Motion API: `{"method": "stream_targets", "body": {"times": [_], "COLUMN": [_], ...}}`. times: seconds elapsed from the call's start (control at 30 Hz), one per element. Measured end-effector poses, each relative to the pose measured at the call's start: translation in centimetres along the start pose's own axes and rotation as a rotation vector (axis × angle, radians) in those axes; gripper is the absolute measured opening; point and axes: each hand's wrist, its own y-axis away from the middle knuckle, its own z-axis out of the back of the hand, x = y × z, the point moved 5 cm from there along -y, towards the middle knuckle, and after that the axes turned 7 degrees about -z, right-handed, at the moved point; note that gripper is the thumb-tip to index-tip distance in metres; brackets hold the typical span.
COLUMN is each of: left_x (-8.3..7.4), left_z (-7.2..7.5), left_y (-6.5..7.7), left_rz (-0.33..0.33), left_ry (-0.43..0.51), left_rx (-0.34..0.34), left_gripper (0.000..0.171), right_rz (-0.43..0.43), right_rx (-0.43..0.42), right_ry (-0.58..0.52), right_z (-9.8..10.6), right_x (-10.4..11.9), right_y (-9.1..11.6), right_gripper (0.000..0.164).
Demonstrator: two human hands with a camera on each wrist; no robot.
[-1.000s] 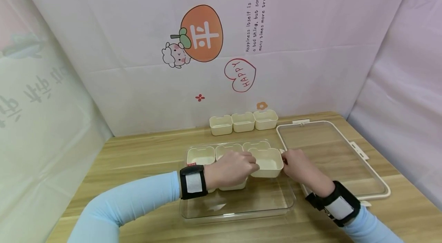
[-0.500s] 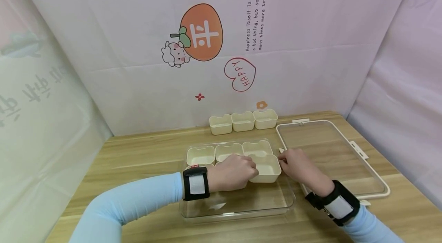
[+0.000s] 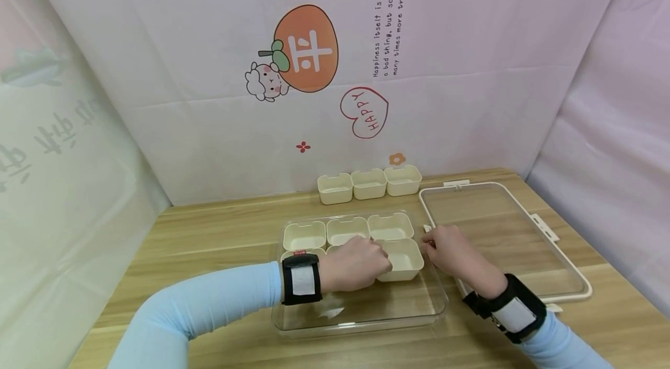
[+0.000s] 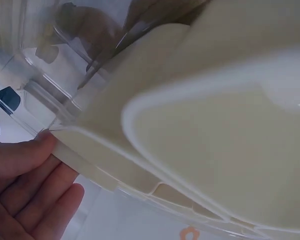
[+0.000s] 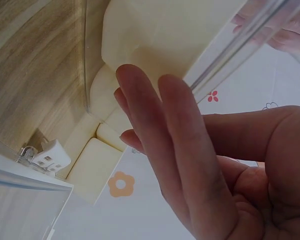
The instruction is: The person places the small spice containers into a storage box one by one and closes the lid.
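- A cream bin [image 3: 402,261] is being pinched at its left edge between the thumb and fingers of the left hand [image 3: 355,264].
- The pinched bin is being held in the front right part of a clear box [image 3: 387,311], just in front of a back row of bins [image 3: 348,230].
- The fingers of the right hand [image 3: 454,252] are being held straight beside the bin's right side; whether it is being touched cannot be told.
- Beyond the box, three more bins [image 3: 369,185] are being seen side by side.
- A white-rimmed lid [image 3: 499,229] is being partly covered by the right hand.
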Motion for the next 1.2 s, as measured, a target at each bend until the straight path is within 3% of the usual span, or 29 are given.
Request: {"method": "stream_targets", "body": {"times": [0.6, 0.93, 1.2], "left_x": [-0.30, -0.33, -0.22], "left_z": [-0.64, -0.70, -0.69], "left_y": [0.23, 0.36, 0.48], "left_rz": [0.037, 0.023, 0.022], "left_ry": [-0.011, -0.005, 0.064], "left_rx": [0.074, 0.076, 0.104], "left_gripper": [0.020, 0.018, 0.017], "right_rz": [-0.018, -0.017, -0.023], "right_rx": [0.005, 0.004, 0.012], "right_ry": [-0.003, -0.015, -0.016], "right_z": [-0.16, -0.06, -0.08], "right_x": [-0.20, -0.10, -0.12], "right_y": [0.03, 0.09, 0.07], "right_gripper": [0.031, 0.033, 0.029]}}
